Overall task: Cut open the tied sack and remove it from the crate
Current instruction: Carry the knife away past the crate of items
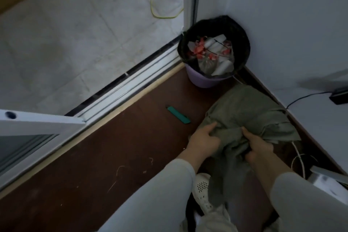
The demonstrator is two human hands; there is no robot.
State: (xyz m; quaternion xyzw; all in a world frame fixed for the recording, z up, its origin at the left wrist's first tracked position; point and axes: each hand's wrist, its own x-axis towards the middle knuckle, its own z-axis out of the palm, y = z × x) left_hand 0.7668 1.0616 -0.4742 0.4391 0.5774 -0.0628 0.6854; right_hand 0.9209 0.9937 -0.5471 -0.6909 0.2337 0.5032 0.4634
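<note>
A limp olive-green sack [246,117] lies crumpled on the dark wooden floor in the corner by the white wall. My left hand [204,140] pinches its near left edge, thumb on top of the cloth. My right hand [258,146] is closed around a bunched fold in the sack's middle. A teal box cutter [178,114] rests on the floor to the left of the sack, apart from both hands. No crate can be made out in this view.
A lilac waste bin [202,78] with a black liner and rubbish stands in the corner behind the sack. A sliding-door track [120,88] runs diagonally at left. White cables [299,158] and a white perforated object [203,186] lie near my arms. A black adapter [339,96] sits at the right wall.
</note>
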